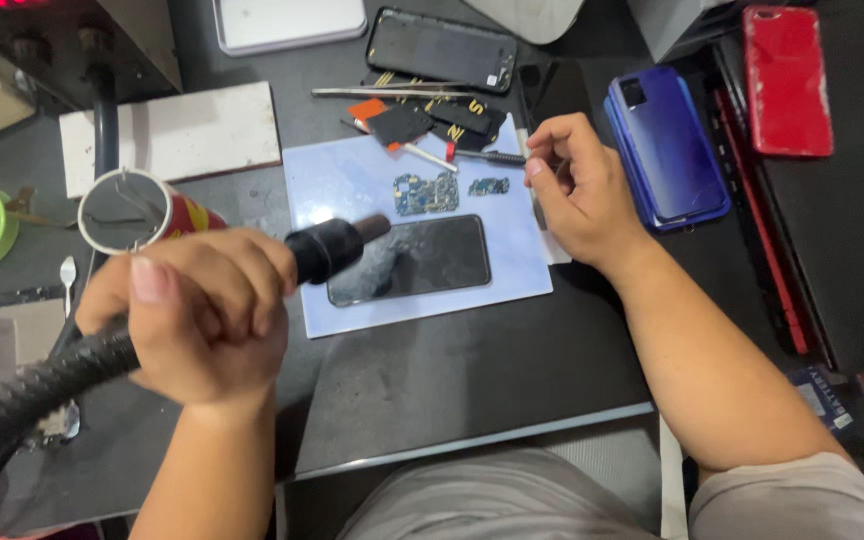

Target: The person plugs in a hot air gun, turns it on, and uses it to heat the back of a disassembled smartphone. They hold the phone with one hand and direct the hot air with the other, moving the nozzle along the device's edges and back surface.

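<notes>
Left hand point(197, 315) grips hot-air wand point(322, 250), fingers wrapped tight around handle; nozzle projects past fingertips, hovering over near corner of phone point(410, 260) on blue mat point(352, 180); right hand point(577, 190) pinches screwdriver point(492, 157) lightly, just beyond phone; risk: heat lingering on one spot may damage the screen; circuit boards point(427, 193) near airflow may shift.

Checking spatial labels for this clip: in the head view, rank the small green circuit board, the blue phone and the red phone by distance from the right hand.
1. Small green circuit board: just left of the right hand.
2. Blue phone: to its right.
3. Red phone: far right, top corner.
</notes>
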